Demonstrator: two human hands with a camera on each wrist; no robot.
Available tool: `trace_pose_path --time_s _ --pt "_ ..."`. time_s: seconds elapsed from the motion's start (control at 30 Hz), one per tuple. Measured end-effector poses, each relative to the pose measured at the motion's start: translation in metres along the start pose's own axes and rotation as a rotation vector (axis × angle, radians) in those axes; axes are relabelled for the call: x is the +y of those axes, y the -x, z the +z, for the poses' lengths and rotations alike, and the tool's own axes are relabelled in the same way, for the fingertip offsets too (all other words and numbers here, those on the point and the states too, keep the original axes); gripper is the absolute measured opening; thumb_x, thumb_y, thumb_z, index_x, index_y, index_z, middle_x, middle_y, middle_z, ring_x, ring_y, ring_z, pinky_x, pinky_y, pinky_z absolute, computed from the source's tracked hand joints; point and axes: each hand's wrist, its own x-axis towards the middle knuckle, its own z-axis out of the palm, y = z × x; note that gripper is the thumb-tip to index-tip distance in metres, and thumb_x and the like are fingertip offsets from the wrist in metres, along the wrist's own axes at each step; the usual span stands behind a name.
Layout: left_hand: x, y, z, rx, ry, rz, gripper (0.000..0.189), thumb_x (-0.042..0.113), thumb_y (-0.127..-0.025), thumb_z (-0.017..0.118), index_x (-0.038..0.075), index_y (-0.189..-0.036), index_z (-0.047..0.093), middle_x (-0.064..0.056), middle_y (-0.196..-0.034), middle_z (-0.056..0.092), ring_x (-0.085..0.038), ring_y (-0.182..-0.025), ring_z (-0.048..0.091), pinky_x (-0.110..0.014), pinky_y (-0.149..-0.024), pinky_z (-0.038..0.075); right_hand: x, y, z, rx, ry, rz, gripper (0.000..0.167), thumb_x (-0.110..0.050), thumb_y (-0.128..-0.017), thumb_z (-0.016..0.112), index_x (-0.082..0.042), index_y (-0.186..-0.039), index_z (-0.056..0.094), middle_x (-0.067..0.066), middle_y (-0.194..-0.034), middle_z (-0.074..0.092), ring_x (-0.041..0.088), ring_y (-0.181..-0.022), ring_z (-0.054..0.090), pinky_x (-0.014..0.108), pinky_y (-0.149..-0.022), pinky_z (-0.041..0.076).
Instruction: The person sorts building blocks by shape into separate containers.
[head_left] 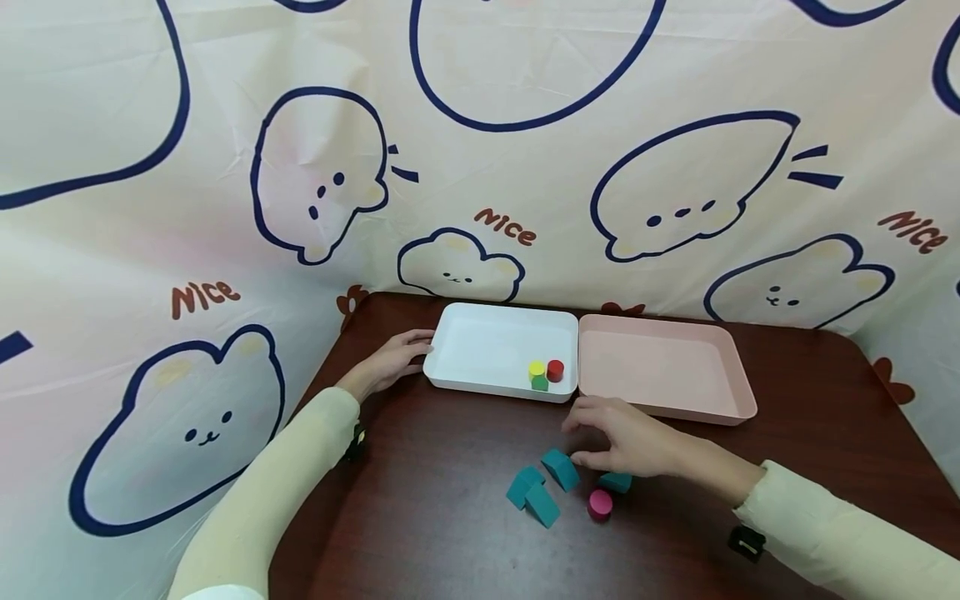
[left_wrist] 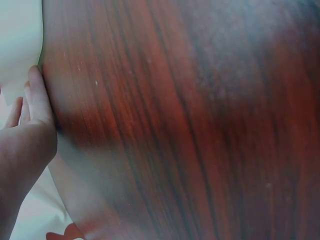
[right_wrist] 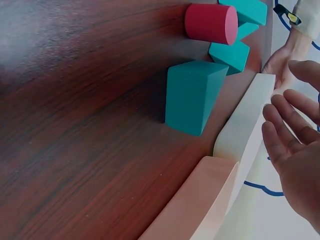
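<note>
My left hand [head_left: 390,360] rests at the left end of the white tray [head_left: 495,310], its relaxed fingers right at the wall; in the left wrist view only part of this hand [left_wrist: 35,120] shows. My right hand [head_left: 626,433] hovers over the table, fingers loosely bent and nothing between them. Below its thumb lie several teal wedge-like blocks [head_left: 560,469] and a pink cylinder [head_left: 600,505]. One teal block [head_left: 615,482] is partly covered by this hand. Seen from the right wrist, a teal block [right_wrist: 192,97] stands nearest, beside the pink cylinder [right_wrist: 210,24].
Inside the white tray, at its front right corner, are a yellow cylinder [head_left: 536,370], a red cylinder [head_left: 555,370] and a green block [head_left: 540,383]. A pink tray [head_left: 667,407] adjoins it on the right. Behind the dark wooden table [head_left: 435,517] hangs a printed curtain [head_left: 555,183].
</note>
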Motion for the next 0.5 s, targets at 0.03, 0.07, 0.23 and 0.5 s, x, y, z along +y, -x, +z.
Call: trace_pose_path --time_s 0.03,0.07,0.23,0.5 --pt "0.0 0.0 0.0 0.0 0.002 -0.001 0.056 0.019 -0.112 0.052 0.008 -0.164 0.035 -0.017 -0.162 0.042 -0.033 -0.142 0.049 -0.051 -0.119 0.042 0.0 0.001 0.0 -0.006 -0.002 -0.004 0.033 -0.028 -0.095 0.082 -0.018 -0.126 0.072 -0.001 -0.118 0.069 0.021 -0.104 0.066 0.041 -0.093 0.061" --pt "0.001 0.0 0.0 0.002 0.003 -0.002 0.055 0.019 -0.112 0.052 0.008 -0.164 0.035 -0.017 -0.162 0.042 -0.033 -0.142 0.049 -0.051 -0.118 0.042 0.0 0.003 0.001 -0.013 -0.005 -0.008 0.033 -0.028 -0.096 0.081 -0.017 -0.126 0.072 -0.001 -0.117 0.068 0.021 -0.104 0.066 0.041 -0.092 0.061" --pt "0.001 -0.001 0.0 0.005 0.004 -0.006 0.055 0.019 -0.112 0.052 0.008 -0.163 0.036 -0.017 -0.161 0.043 -0.032 -0.141 0.05 -0.051 -0.118 0.042 0.002 0.01 0.004 -0.036 -0.029 -0.027 0.031 -0.028 -0.097 0.08 -0.016 -0.125 0.073 -0.003 -0.116 0.067 0.021 -0.104 0.064 0.04 -0.092 0.06" --pt "0.002 0.0 0.001 0.013 0.018 -0.027 0.055 0.018 -0.112 0.052 0.008 -0.163 0.035 -0.017 -0.162 0.042 -0.032 -0.142 0.049 -0.051 -0.119 0.041 0.001 0.022 0.007 -0.101 -0.024 0.009 0.029 -0.035 -0.095 0.081 -0.025 -0.121 0.073 -0.01 -0.116 0.065 0.012 -0.107 0.059 0.034 -0.095 0.056"
